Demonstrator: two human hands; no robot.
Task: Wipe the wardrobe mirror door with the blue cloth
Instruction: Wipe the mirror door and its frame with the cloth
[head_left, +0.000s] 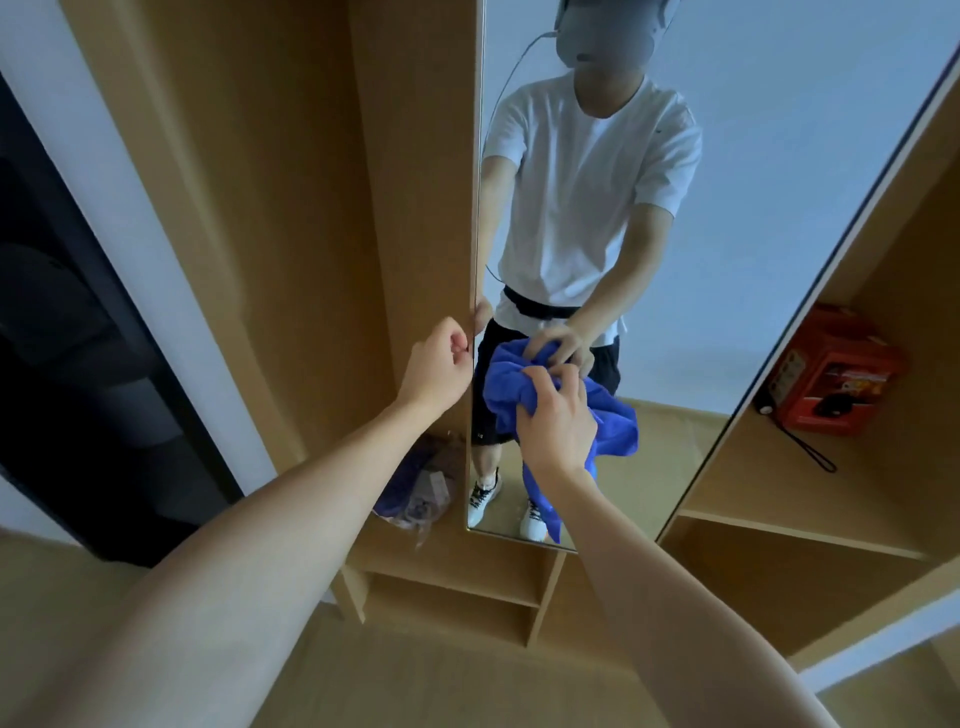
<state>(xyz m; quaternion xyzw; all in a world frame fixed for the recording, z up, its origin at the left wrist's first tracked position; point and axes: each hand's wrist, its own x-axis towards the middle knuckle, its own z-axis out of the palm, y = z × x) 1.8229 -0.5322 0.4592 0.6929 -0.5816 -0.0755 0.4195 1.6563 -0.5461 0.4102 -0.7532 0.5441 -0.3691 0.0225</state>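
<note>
Right hand (558, 415) squeezes the bunched blue cloth (613, 423) against the mirror door (727, 208), low on the glass, near 6 o'clock. Left hand (436, 371), at 9 o'clock from the cloth, curls its fingers on the mirror's edge

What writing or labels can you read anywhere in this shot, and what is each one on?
No text here can be read.
Red box on the wardrobe shelf: printed panels and graphics, too blurred to read.
Black shorts in the mirror door reflection: a small pale mark near the hem, too small to read.
Blue cloth, gripped in the right hand: no label visible.
</note>
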